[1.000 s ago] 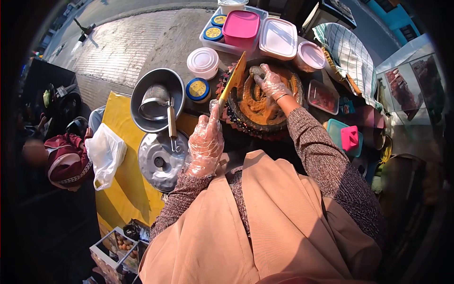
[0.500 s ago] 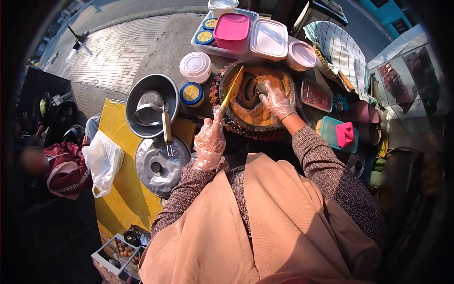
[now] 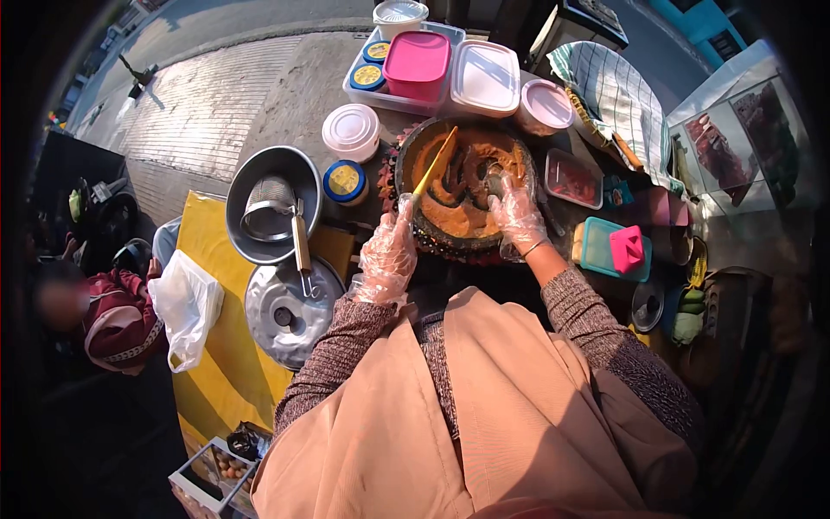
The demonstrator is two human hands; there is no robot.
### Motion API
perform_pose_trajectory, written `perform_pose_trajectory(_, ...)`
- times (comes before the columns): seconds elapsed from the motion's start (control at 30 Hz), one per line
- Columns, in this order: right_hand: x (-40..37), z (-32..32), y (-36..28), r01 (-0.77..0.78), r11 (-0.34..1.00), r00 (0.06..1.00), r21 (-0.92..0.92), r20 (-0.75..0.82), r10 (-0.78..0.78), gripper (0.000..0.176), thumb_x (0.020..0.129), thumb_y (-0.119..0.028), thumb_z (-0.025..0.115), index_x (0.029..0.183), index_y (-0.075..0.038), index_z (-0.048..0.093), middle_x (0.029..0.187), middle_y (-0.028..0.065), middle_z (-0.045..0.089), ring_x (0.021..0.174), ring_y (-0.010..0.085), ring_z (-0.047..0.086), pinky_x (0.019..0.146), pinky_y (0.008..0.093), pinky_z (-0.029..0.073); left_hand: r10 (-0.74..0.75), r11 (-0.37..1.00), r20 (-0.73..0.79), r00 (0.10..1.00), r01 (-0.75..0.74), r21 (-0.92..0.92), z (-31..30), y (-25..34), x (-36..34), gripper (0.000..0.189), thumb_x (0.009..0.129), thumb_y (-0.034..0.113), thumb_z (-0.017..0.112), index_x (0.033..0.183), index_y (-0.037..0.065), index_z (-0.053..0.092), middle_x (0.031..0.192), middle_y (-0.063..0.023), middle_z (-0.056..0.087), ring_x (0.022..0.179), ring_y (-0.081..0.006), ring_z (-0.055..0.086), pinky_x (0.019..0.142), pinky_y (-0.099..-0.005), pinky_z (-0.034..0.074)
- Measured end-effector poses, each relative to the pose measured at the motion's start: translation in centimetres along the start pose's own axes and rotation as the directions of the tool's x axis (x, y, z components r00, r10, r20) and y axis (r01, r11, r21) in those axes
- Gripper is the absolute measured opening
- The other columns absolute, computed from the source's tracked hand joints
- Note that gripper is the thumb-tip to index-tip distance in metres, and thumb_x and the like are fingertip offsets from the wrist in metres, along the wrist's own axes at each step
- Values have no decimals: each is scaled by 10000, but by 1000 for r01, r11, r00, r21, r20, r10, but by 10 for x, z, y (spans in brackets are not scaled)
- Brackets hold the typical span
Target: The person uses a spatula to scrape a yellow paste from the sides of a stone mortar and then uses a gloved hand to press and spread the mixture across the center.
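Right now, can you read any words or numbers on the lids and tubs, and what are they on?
No text here can be read.
Big yellow jar lid: printed mark, too blurred to read.
Small yellow lids: print too small to read.
Picture sheets on the right: no legible words.
Yellow spatula in the left hand, pestle under the right hand: no writing shows.

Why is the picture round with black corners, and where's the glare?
Head view: a fisheye lens bends the scene into a circle, leaving dark edges; hard sunlight glares off the metal lid and glints on the gloved left hand holding the yellow spatula; the left side sits in deep shadow.
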State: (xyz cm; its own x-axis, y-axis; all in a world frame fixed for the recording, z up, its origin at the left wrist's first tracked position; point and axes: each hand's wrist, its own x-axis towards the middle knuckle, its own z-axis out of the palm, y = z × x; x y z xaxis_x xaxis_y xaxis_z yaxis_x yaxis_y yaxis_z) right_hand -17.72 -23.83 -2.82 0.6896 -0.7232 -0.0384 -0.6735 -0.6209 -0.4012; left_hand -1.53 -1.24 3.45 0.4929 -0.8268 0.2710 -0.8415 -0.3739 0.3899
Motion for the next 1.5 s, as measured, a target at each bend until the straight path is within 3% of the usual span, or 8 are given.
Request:
perform_pose_trajectory(0.03,1,-25,-28,-264,961,964,-84,-21,264,557,846,-234,566,1355,-86,394,1106,269,566,959,400,603,829,496,479,4,1000,20,1000,-3,-27,-3,-1,-7,586,808,62,587,1360,137,405,879,-120,525,730,-290,608,571,-407,510)
perform_pose_trajectory(0.23,68,-2,-22,-45,999,994,12,-97,46,526,846,-241,567,1317,-67,410,947,306,590,863,449,600,782,511,478,-20,1000,0,1000,19,-4,-17,6,-25,515,852,88,564,1346,143,430,858,-109,510,707,-281,600,538,-380,497)
perform_pose_trajectory(0.5,87,16,-16,-89,978,936,190,-320,148,582,853,-229,562,1354,-45,329,900,287,607,832,441,608,744,512,480,-73,991,-38,997,68,-114,-41,1,-33,534,845,58,540,1357,166,433,843,-118,509,699,-311,592,563,-412,489)
perform_pose_trajectory(0.73,45,-17,-55,-4,995,989,97,144,-10,536,843,-250,565,1317,-86,375,976,293,609,955,462,577,817,501,462,-63,994,-97,993,54,-97,-50,2,-30,525,838,55,551,1342,152,442,852,-131,516,686,-319,588,565,-414,487)
perform_pose_trajectory(0.87,79,-4,-39,-165,954,981,249,-60,186,530,848,-261,564,1310,-94,366,957,306,609,918,461,591,785,516,469,-93,992,-63,994,87,-93,-53,4,-35,530,833,49,557,1341,151,442,853,-130,519,688,-321,589,568,-416,486)
perform_pose_trajectory(0.97,102,10,-53,74,963,992,261,-121,-44,505,852,-267,571,1283,-83,384,973,289,609,936,458,582,800,500,465,-96,993,-73,993,90,-77,-55,7,-33,523,833,45,555,1334,151,451,848,-130,520,691,-322,591,569,-416,486)
perform_pose_trajectory(1.13,18,-22,-87,148,989,954,-5,265,-142,522,855,-296,552,1336,-169,392,1102,277,572,1018,445,571,881,515,457,-81,994,-77,994,75,-74,-50,6,-34,511,836,45,552,1327,152,459,845,-129,522,693,-321,595,566,-417,487)
perform_pose_trajectory(1.5,15,-17,-19,153,983,975,-104,177,-133,580,826,-310,599,1352,-180,391,1019,251,607,962,448,595,857,523,466,-54,998,2,999,54,9,-19,4,-43,512,854,70,545,1346,156,434,843,-117,518,681,-291,603,531,-395,497)
